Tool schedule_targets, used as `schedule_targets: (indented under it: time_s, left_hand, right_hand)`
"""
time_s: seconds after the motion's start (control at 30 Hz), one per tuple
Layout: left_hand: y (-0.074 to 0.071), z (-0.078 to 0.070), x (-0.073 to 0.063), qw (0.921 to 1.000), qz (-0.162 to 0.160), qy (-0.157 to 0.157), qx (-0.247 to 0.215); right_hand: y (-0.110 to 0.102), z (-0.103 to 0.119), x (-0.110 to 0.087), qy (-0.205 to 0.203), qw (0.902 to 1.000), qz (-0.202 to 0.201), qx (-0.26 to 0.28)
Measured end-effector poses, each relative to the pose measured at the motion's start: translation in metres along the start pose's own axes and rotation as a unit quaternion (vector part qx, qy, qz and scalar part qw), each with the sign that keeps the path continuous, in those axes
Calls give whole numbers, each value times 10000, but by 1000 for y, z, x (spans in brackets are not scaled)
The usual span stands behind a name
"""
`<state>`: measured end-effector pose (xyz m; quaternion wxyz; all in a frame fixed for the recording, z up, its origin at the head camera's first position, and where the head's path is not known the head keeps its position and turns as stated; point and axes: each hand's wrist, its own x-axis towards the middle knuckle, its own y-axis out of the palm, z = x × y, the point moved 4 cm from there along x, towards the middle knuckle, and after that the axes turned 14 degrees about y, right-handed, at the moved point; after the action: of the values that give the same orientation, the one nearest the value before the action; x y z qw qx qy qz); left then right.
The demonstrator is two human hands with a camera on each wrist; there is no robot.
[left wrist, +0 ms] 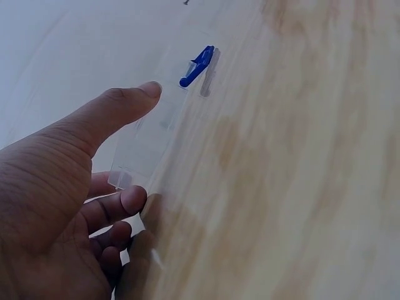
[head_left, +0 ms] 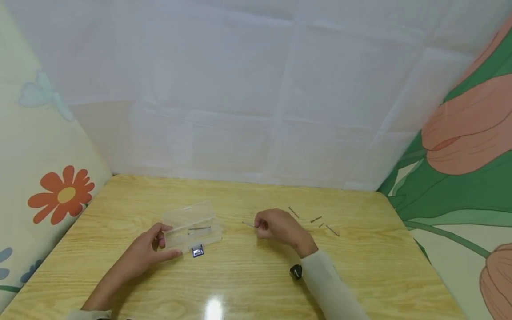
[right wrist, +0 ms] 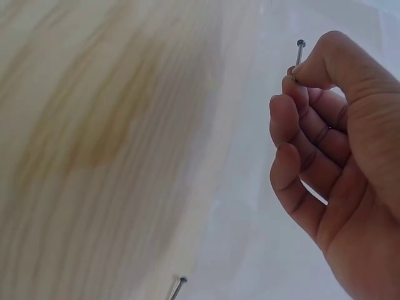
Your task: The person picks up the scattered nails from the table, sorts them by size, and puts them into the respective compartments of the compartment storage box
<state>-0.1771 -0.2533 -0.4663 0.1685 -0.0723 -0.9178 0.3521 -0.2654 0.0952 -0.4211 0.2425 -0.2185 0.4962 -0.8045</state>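
Observation:
A small clear plastic box (head_left: 172,240) lies with its lid (head_left: 188,215) raised on the wooden table. Inside it a nail (head_left: 200,228) is visible, and a blue latch (head_left: 198,251) hangs at its front edge. My left hand (head_left: 146,249) holds the box's left end, thumb along the front and fingers at the side; the blue latch (left wrist: 197,66) is beyond the thumb in the left wrist view. To the right of the box, my right hand (head_left: 280,229) pinches a thin metal nail (right wrist: 300,55) between thumb and index finger, its head pointing outward.
Several loose nails (head_left: 332,230) lie on the table (head_left: 248,284) right of my right hand. A small black object (head_left: 296,271) is beside the right sleeve. A white sheet (head_left: 216,98) stands behind the table, with patterned cloths at both sides.

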Motion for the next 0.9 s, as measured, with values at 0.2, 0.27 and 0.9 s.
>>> schedule_targets:
  time_s: [0.2, 0.27, 0.9]
  left_hand:
    - [0, -1, -1, 10000, -29, -32, -21]
    - [1, -1, -1, 10000, -38, -33, -50]
    - [-1, -4, 0, 9998, -65, 111, 119]
  right_hand:
    - [5, 11, 14, 169, 9995, 257, 83]
    - [8, 15, 18, 170, 9993, 322, 104]
    - [26, 52, 59, 31, 9991, 421, -9]
